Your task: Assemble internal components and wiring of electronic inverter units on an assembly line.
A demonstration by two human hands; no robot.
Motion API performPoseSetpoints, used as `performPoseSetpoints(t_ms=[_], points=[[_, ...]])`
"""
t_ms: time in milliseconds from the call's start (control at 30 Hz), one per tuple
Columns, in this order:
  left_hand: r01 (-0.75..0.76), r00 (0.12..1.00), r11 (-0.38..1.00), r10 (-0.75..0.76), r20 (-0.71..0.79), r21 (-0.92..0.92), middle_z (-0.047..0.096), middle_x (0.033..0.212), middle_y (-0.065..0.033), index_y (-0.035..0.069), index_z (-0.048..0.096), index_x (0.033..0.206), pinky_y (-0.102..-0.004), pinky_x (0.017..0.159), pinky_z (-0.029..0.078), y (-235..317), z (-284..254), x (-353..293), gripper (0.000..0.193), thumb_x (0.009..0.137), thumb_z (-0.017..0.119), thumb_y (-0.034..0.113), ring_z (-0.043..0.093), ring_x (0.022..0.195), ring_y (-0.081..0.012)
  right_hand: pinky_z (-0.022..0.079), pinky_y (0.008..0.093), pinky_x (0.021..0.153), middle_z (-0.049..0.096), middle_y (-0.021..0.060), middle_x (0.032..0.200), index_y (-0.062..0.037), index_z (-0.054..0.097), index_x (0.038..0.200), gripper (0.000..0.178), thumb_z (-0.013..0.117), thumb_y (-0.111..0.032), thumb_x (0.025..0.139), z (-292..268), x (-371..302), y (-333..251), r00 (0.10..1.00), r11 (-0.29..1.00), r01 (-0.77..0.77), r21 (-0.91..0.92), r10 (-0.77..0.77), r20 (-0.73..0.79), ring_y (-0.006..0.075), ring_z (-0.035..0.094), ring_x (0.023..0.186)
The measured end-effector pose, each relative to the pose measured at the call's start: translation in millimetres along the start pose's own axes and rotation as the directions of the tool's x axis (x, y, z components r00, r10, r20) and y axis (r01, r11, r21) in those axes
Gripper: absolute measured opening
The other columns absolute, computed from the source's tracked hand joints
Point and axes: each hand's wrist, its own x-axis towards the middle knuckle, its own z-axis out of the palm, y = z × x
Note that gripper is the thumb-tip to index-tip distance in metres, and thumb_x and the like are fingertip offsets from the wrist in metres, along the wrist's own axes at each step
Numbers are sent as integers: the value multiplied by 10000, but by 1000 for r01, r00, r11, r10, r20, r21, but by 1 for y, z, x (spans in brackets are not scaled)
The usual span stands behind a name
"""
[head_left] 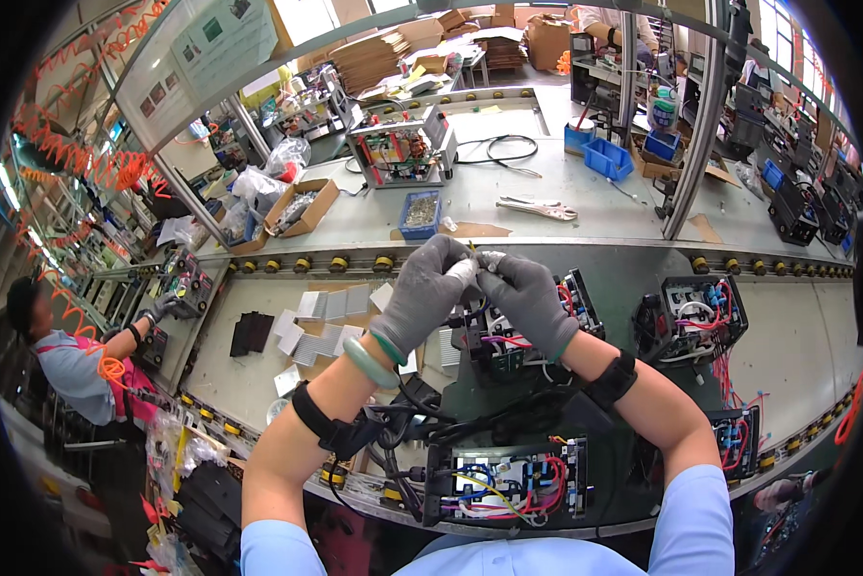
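Note:
Both my hands wear grey gloves with white-wrapped fingertips, and they meet over an open electronic unit (498,348) with red and purple wires. My left hand (422,288) is closed in a pinch. Against it, my right hand (527,296) pinches too, fingertips touching the left's. A thin yellow-green wire (472,247) pokes up between them; its ends are hidden by the fingers. Closer to my body lies a second open unit (508,485) with yellow, blue and red wires. Black cables (489,420) run between these two units, under my forearms.
Another wired unit (691,317) stands at right. Grey heat-sink pieces (330,307) lie on the left of the bench. Beyond the roller rail (383,262) are locking pliers (537,208), a blue bin of small parts (420,213) and a cardboard box (302,206). A co-worker (76,355) works at far left.

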Motion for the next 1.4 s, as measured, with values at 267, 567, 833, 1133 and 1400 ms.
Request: performPoseSetpoints(t_ms=[267,567,833,1133,1400], points=[[-133,985,958,98,144,253,649,1072,-64,0,621,1075,-273,841,531,4,-16,1,200,917,685,103,630,923,-124,450,183,614,620,-67,774,-63,719,905,190,673,-238,963,-30,7,-32,868,846,-444,295,325,376,-6,532,680],[-251,967,547,176,183,799,680,846,-108,28,695,941,-327,694,524,-50,-32,-37,306,851,776,309,649,755,-192,530,440,685,669,69,773,-157,716,795,145,616,-257,827,-49,31,6,788,705,485,-518,-95,608,304,671,749],[-145,951,648,-117,287,747,647,865,-199,18,619,1070,-450,725,499,-61,-2,-53,372,974,579,375,639,800,-390,532,456,671,656,88,795,-138,664,774,112,639,-246,788,-50,-2,15,605,684,603,-410,-57,794,318,678,782],[212,802,904,-378,462,371,582,986,-101,27,512,1291,-355,765,478,-92,-16,-41,459,1010,523,389,591,877,-204,536,437,617,623,60,816,-136,652,795,78,654,-212,807,-42,28,18,591,517,740,-430,-194,783,280,675,713],[-29,835,958,-133,534,285,643,994,-202,5,551,1232,-404,787,486,-75,-22,-39,339,972,544,222,629,894,-306,490,368,798,581,1,815,-168,660,685,72,676,-232,714,-34,34,33,414,387,887,-253,-422,807,183,613,829]])
